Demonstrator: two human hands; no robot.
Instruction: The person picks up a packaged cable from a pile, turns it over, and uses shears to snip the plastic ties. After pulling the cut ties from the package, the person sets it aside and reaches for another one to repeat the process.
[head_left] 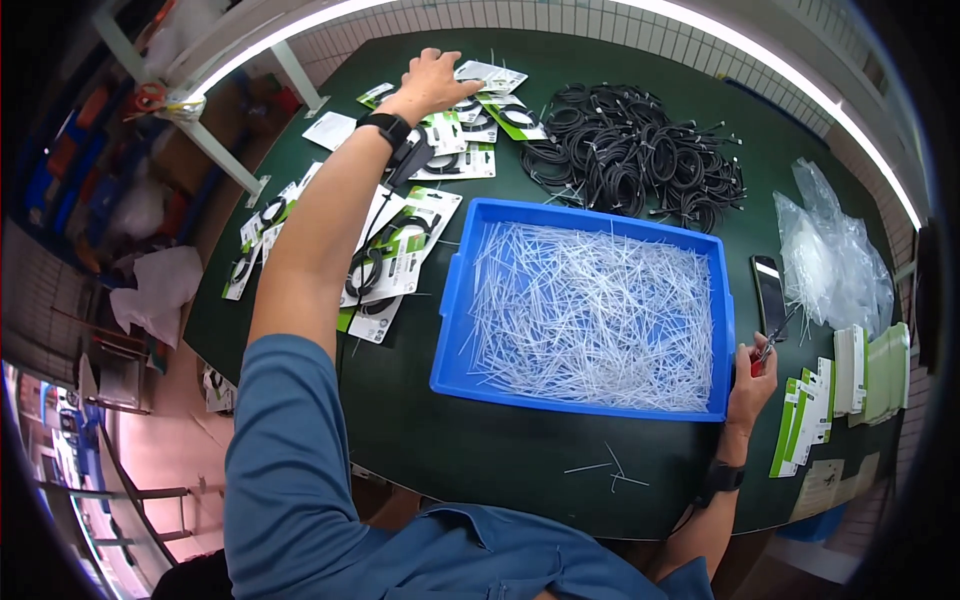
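Observation:
My left hand [430,85] is stretched to the far left over a pile of carded cables [465,160], white and green cards with coiled black cables. Its fingers are spread, the tips close to a white card [492,75]; whether they touch it I cannot tell. Beside the right wall of a blue tray [580,404], my right hand [752,390] is closed round a red-handled cutting tool [776,338] with its metal tips pointing away from me. White thin ties [600,310] fill the tray in a loose tangle.
Behind the tray lies a heap of coiled black cables [640,150]. At the right are a phone [769,290], clear plastic bags [830,260], green-and-white cards [803,420] and card stacks [868,375]. A few loose ties [615,468] lie on the dark green table [440,455].

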